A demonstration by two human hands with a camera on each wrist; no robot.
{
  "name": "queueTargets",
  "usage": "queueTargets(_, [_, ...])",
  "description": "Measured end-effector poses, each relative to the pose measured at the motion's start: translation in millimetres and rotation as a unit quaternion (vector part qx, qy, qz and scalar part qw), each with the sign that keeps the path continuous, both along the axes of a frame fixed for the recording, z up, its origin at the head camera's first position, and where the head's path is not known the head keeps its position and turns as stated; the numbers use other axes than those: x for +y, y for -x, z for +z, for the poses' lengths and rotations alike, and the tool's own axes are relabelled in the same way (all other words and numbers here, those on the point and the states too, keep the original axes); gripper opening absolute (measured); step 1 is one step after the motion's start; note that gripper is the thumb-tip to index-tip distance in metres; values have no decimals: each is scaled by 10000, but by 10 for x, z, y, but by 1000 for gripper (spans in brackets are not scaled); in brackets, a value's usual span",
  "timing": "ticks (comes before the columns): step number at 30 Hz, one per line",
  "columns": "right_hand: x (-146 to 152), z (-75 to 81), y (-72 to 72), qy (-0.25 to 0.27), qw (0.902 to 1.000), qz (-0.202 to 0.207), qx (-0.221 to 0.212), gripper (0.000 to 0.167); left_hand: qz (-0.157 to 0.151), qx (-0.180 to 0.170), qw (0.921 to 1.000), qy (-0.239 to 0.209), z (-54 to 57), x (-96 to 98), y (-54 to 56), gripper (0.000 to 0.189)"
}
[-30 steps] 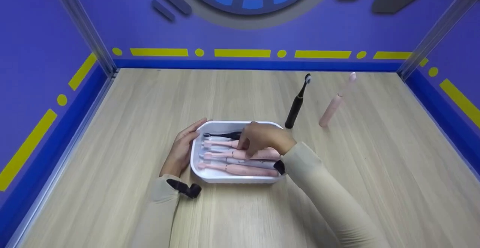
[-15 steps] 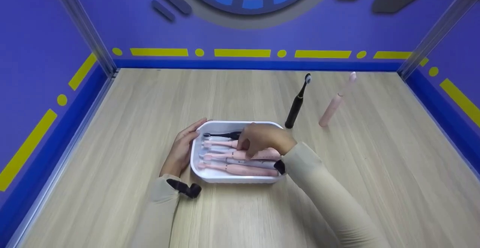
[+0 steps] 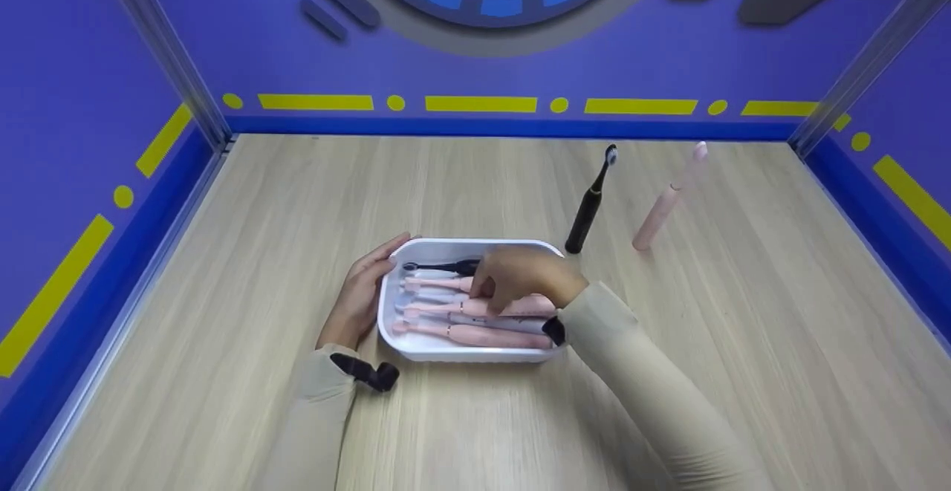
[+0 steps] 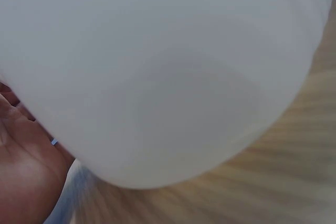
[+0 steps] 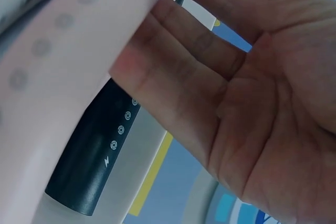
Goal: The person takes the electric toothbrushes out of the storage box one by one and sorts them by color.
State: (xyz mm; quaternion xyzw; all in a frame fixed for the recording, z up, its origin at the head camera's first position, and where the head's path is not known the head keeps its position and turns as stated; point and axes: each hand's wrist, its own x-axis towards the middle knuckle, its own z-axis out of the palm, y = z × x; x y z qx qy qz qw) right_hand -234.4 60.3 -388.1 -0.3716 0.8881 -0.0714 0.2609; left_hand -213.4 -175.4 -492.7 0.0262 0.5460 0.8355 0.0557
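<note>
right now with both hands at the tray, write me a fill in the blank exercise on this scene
The tray that the left hand holds is coloured ____.
Outside it, exactly ____ standing toothbrushes are on the table.
Of these, the closer toothbrush to the tray is coloured ____.
Inside the tray, the front toothbrush, nearest the person's body, is coloured ____.

Missing words: white; two; black; pink.

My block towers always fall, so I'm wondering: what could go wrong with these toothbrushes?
The standing black toothbrush and the standing pink toothbrush look tall and thin, so a bump from the right hand might topple them.

In the white tub, other toothbrushes lie close beside the pinched pink toothbrush, so lifting it might drag a neighbour along.
</note>
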Motion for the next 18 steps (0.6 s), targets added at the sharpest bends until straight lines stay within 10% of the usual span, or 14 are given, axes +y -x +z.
queueTargets(18, [35,-48,30,273,9986,450,111,27,9,-76,10000,36,-5,-4,11,47])
